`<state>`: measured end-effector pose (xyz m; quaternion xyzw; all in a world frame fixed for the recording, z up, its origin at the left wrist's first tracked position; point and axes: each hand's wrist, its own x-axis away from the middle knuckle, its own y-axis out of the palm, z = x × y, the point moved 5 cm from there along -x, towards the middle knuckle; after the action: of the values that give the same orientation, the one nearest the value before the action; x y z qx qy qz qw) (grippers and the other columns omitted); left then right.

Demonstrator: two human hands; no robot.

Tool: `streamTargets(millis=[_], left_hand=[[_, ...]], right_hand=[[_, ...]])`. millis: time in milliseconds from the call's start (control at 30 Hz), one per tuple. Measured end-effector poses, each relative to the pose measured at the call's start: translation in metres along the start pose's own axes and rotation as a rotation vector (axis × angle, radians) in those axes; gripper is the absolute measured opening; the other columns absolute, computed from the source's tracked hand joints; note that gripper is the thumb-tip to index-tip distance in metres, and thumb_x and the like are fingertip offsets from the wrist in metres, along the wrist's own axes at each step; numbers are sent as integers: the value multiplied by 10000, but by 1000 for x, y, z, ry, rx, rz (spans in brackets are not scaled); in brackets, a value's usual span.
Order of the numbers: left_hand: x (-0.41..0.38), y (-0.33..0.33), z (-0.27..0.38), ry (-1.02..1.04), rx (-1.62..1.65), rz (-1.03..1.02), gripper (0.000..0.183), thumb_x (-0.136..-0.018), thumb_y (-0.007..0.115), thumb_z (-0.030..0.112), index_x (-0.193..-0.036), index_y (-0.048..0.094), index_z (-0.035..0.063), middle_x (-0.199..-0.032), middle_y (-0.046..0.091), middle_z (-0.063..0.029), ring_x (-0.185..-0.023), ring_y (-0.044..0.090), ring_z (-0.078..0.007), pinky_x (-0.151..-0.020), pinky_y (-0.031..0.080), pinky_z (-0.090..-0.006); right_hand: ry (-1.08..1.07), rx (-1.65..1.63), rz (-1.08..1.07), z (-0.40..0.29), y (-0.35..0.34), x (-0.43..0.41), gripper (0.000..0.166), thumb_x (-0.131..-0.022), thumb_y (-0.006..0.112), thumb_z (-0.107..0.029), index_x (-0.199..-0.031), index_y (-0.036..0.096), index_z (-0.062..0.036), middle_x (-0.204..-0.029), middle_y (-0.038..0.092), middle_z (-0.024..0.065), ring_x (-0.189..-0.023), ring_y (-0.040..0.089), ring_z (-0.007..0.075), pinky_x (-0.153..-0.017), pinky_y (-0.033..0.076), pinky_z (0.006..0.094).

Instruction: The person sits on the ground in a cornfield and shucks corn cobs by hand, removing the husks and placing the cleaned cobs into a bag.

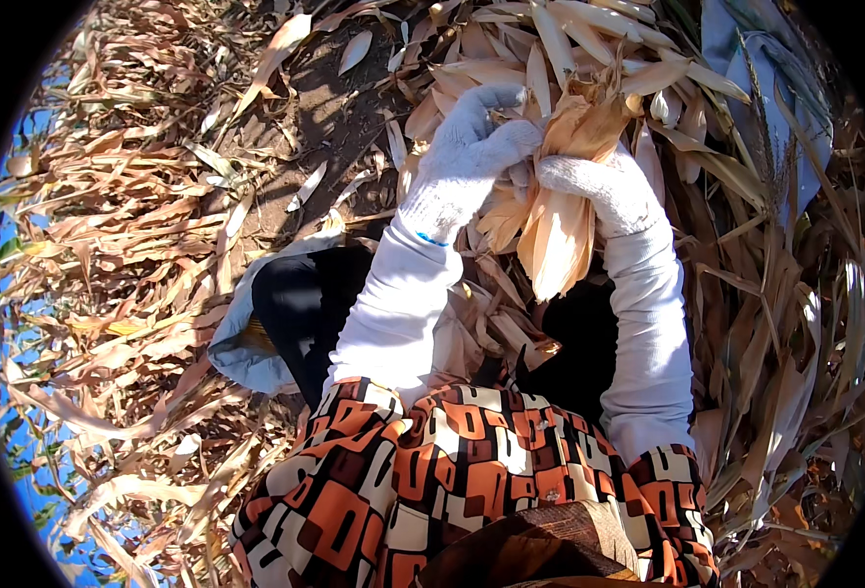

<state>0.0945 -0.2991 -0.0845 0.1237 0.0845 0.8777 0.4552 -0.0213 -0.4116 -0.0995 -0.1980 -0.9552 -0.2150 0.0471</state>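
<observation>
My left hand (469, 158), in a white knit glove, is at the left side of a dry corn husk (561, 235); its index finger is bent, and its thumb points at the husk. From the right my right hand (605, 184), gloved the same way, grips the husk, thumb across its front. Papery leaves hang down below the hands, and a wider tan part of the husk (586, 125) stands above them. Whether an ear of corn is inside cannot be seen. Part of the left fingers is hidden behind the husk.
Loose husks (579, 37) lie heaped beyond my hands. A pale sack (252, 360) with yellow contents lies by my left leg (307, 301). Pale cloth or sheeting (778, 95) is at upper right. Dry stalks (763, 316) lie along the right, and bare soil (322, 117) shows at upper left.
</observation>
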Motion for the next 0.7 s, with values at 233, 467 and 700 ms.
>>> streamTargets(millis=[233,467,700], left_hand=[[25,0,12,57,-85,86,223,-967,632,117,-1100,648,-62,-778,681,-88,-564,615,-119,-536,482,-238],[27,-6,22,265,-349,269,200,-946,658,132,-1070,679,-24,-790,676,-39,-621,604,-78,-559,479,-224],[12,4,31,546,-539,197,206,-974,626,98,-1125,674,-34,-867,676,-41,-705,602,-72,-638,498,-228]], right_hand=[[-4,-42,-76,3,20,13,423,-784,828,-207,-1129,680,-12,-973,701,65,-862,668,175,-812,555,328],[-55,88,-46,8,15,11,455,-792,810,-227,-1167,681,-4,-985,710,69,-877,672,163,-821,552,310],[-22,69,-60,11,19,10,395,-821,802,-234,-1131,717,-5,-947,729,60,-839,682,152,-819,551,297]])
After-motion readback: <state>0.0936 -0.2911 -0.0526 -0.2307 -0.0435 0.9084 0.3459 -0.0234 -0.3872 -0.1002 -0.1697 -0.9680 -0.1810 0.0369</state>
